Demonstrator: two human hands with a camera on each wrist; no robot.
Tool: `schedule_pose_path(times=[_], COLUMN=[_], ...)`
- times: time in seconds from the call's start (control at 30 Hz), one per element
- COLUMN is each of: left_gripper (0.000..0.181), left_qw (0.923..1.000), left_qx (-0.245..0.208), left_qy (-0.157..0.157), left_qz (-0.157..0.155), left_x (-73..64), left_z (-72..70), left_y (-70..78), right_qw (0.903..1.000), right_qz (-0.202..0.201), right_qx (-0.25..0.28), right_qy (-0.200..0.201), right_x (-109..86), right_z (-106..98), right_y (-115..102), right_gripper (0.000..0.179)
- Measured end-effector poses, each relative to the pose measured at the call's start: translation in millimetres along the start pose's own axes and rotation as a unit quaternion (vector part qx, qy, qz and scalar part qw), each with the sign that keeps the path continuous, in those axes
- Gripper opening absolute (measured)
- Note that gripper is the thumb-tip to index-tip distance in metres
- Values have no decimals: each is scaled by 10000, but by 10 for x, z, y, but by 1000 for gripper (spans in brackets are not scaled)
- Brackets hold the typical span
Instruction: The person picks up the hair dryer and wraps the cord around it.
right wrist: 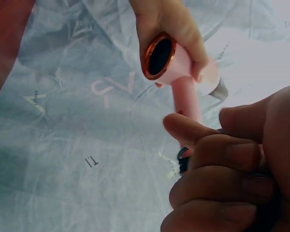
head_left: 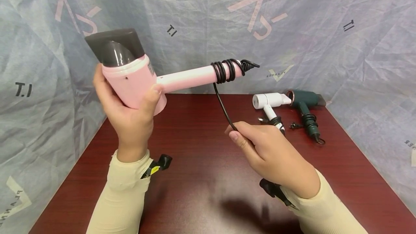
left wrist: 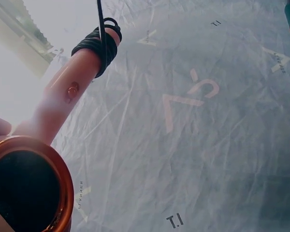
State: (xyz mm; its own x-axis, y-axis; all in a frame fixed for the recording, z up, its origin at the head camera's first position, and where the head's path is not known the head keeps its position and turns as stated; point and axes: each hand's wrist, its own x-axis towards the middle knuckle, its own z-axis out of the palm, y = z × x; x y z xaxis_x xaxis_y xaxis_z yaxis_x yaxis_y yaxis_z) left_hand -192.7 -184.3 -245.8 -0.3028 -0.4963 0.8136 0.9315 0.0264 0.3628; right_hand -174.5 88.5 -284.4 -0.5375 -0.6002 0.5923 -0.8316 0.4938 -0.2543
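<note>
A pink hair dryer [head_left: 130, 86] with a dark nozzle [head_left: 118, 48] is held up above the table by my left hand [head_left: 130, 118], thumb and fingers around its body. Its handle points right, and a black cord [head_left: 224, 72] is wound several times about the handle's end. From those coils a loose stretch of cord runs down to my right hand [head_left: 269, 151], which pinches it between thumb and forefinger. The right wrist view shows the right hand's fingers [right wrist: 217, 169] curled, partly covering the handle. In the left wrist view the dryer's copper-coloured rim [left wrist: 65, 183] faces the camera.
On the dark red table [head_left: 195, 161], a white hair dryer [head_left: 268, 100] and a dark green hair dryer [head_left: 305, 100] lie at the back right, cords wrapped on their handles. A grey printed sheet [head_left: 195, 17] hangs behind and along the sides.
</note>
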Motion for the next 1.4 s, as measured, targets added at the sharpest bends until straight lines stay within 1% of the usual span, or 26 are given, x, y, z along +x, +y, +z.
schedule_pose_path(times=[0.1,0.2,0.3,0.4,0.5,0.6,0.73,0.83,0.93,1.03,1.1,1.2,1.4], left_gripper=[91,90,89,89,90,90,88,87,87,86,85,84,85], left_qw=[9996,9985,9965,9936,9887,9818,9720,9662,9612,9579,9562,9557,9558], left_qx=[198,422,673,930,1250,1548,1806,1823,1753,1668,1622,1560,1355], left_qy=[-173,-341,-476,-616,-793,-1069,-1494,-1819,-2128,-2337,-2435,-2494,-2609], left_qz=[-58,-92,-115,-158,-228,-252,-158,-95,-37,18,70,69,-86], left_x=[-14,-31,-46,-63,-89,-106,-112,-115,-115,-107,-99,-98,-105], left_z=[-24,-38,-34,-23,-17,-15,-10,-6,-3,1,5,12,11], left_y=[-23,-28,-20,-4,21,53,90,105,114,121,126,133,120], right_qw=[9995,9967,9919,9875,9831,9776,9692,9665,9666,9664,9651,9629,9620], right_qz=[-199,-532,-821,-1008,-1154,-1261,-1294,-1211,-1067,-958,-916,-861,-765], right_qx=[33,55,78,89,77,-15,-199,-306,-373,-297,-208,-142,-52], right_qy=[261,613,966,1210,1420,1687,2085,2242,2300,2367,2443,2552,2622], right_x=[-2,3,14,24,29,33,37,34,32,41,53,68,66], right_z=[-17,-33,-52,-86,-129,-174,-209,-223,-240,-253,-256,-258,-265], right_y=[-14,-21,-27,-35,-31,-13,23,50,72,97,114,141,186], right_gripper=[8,10,17,25,28,30,36,38,39,40,41,44,44])
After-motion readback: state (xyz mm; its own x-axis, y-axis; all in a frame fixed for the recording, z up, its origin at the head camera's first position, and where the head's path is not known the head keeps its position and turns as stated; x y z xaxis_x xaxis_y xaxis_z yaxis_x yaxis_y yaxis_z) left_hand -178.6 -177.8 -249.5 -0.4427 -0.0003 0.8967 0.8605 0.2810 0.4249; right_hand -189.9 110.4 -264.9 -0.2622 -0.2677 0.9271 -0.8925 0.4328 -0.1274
